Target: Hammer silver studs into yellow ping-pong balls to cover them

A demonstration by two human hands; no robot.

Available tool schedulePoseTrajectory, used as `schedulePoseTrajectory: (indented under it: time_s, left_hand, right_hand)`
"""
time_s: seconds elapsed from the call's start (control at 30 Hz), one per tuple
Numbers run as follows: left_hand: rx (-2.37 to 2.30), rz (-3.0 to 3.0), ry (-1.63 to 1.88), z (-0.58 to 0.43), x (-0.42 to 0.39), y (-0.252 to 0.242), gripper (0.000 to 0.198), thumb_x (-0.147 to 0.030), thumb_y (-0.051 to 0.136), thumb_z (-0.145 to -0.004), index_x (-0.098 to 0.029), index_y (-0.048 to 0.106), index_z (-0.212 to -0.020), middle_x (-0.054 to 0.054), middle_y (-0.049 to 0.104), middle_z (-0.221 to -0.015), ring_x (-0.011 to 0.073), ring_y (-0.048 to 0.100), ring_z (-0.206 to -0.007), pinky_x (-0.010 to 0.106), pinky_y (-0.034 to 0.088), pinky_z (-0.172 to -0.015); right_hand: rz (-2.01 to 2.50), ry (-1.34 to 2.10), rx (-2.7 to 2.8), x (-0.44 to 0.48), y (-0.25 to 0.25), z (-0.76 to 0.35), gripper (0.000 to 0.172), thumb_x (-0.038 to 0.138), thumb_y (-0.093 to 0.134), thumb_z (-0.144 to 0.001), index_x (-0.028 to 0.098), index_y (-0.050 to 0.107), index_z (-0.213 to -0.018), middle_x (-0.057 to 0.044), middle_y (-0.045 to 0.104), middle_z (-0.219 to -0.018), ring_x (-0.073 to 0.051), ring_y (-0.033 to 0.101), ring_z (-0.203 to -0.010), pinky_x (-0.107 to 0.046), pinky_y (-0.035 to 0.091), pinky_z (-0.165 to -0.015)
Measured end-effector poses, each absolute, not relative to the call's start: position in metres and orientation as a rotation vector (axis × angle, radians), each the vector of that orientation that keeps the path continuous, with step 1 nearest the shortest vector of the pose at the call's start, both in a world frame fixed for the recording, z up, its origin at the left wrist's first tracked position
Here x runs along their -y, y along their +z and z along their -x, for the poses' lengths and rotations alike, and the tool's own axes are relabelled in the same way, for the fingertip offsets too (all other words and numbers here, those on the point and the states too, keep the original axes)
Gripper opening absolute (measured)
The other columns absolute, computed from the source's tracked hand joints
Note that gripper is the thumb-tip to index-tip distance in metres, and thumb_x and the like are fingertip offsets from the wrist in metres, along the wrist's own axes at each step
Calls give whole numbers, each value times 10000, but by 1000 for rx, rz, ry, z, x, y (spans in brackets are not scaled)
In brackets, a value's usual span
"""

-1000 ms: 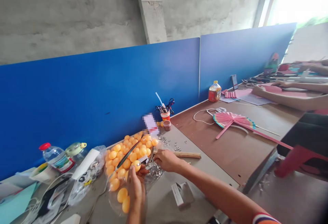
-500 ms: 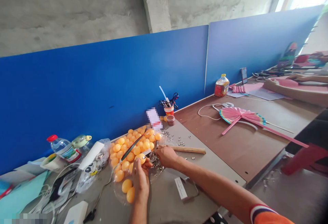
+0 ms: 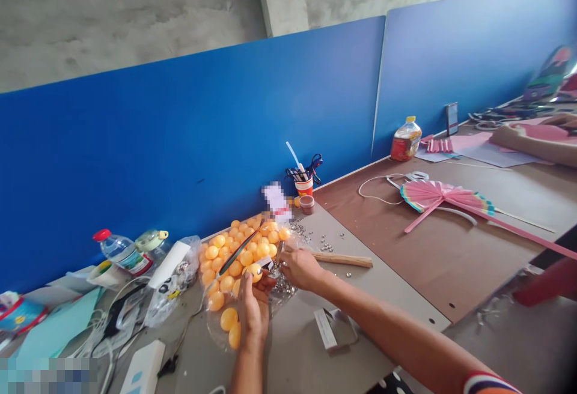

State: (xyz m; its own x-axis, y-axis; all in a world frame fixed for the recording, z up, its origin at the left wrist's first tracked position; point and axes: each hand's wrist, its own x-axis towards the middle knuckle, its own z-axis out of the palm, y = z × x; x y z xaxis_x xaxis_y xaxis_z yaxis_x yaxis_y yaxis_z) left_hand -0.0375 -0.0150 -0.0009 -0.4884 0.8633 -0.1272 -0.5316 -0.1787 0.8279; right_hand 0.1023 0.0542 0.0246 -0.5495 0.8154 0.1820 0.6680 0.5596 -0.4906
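My left hand (image 3: 255, 310) is closed around an orange ping-pong ball (image 3: 253, 272), which shows a dark spot on its top. Just right of it, my right hand (image 3: 301, 269) has its fingers pinched together over a heap of small shiny metal pieces (image 3: 283, 286); what sits between the fingertips is too small to make out. Many more orange balls (image 3: 246, 257) lie in a clear plastic bag behind and left of my hands. Across them rests a slim black pen-shaped tool (image 3: 237, 254) with a cord. A wooden stick (image 3: 343, 259) lies beyond my right wrist.
A blue partition (image 3: 202, 142) runs behind the desk. A paper cup of pens (image 3: 303, 186) and a small round tub (image 3: 306, 204) stand near it. Bottles (image 3: 121, 253) and cables are left; a pink paper fan (image 3: 439, 193) and another person's arm (image 3: 536, 145) are right.
The view has shifted, so most things sit farther right and the back of the desk higher. Both hands stay close together, with the ball still in my left hand.
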Motion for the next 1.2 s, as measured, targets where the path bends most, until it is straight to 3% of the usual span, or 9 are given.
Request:
schedulePoseTrajectory:
  time_s: [0.1, 0.27, 0.43, 0.57, 0.67, 0.87, 0.97, 1.07, 1.2]
  left_hand:
    - [-1089, -453, 1821, 36, 17, 0, 395, -481, 803, -655, -151, 675, -829, 49, 727, -705, 168, 650, -543, 308, 550, -588]
    - [-1104, -459, 1782, 34, 20, 1, 404, -464, 800, -688, -145, 656, -889, 60, 738, -744, 166, 665, -574, 304, 547, -616]
    - [-1131, -453, 1797, 35, 19, 2, 406, -476, 799, -658, -143, 657, -843, 47, 727, -715, 163, 646, -547, 310, 533, -603]
    - [-1161, -480, 1765, 33, 20, 5, 415, -476, 804, -631, -169, 650, -866, 35, 723, -725, 168, 647, -552, 330, 533, -630]
    - [-1166, -490, 1762, 31, 22, 9, 403, -433, 823, -623, -201, 642, -898, 39, 734, -779, 176, 658, -583, 342, 538, -648]
    - [-1149, -504, 1765, 31, 22, 8, 410, -414, 839, -626, -209, 655, -929, 43, 745, -820, 175, 659, -597, 337, 538, -648]
    - [-1154, -503, 1755, 33, 22, 6, 415, -426, 839, -627, -208, 671, -938, 39, 750, -832, 174, 663, -602, 332, 540, -660]
    - [-1142, -522, 1745, 33, 23, 7, 393, -434, 834, -641, -206, 690, -926, 47, 752, -824, 195, 675, -631, 344, 551, -668]
    - [-1117, -527, 1754, 28, 24, 13, 371, -373, 857, -627, -218, 706, -928, 37, 750, -814, 190, 672, -646, 325, 563, -639]
  right_hand:
    - [1264, 425, 2601, -48, 19, -102, 197, 225, 619, -830, 121, 699, -977, -169, 695, -1077, -273, 641, -1030, -323, 466, -830]
    - [1183, 426, 2653, -47, 5, -94, 159, 123, 556, -825, 117, 713, -851, -157, 715, -938, -246, 673, -861, -316, 476, -776]
    - [1182, 531, 2391, -54, 1, -95, 159, 109, 509, -851, 134, 664, -826, -126, 696, -965, -195, 638, -829, -275, 447, -728]
    - [1167, 936, 1919, -59, 2, -100, 125, 73, 538, -753, 166, 556, -671, -22, 621, -673, -128, 543, -640, -228, 374, -591]
    - [1056, 1384, 1580, -60, 0, -98, 121, 156, 568, -743, 187, 503, -646, 52, 484, -502, -94, 439, -487, -216, 291, -487]
    - [675, 1850, 1069, -56, -4, -94, 362, 416, 762, -676, 200, 473, -707, 109, 441, -495, -39, 310, -388, -207, 207, -429]
    - [557, 1983, 961, -54, 2, -98, 431, 466, 823, -627, 176, 510, -690, 82, 508, -539, -32, 358, -397, -206, 228, -441]
    - [482, 2103, 949, -50, 9, -101, 398, 421, 858, -596, 145, 595, -713, 30, 613, -634, -54, 482, -461, -212, 320, -485]
    - [511, 2136, 1036, -41, 10, -98, 361, 353, 857, -582, 143, 639, -779, 23, 654, -646, -66, 512, -452, -215, 348, -487]
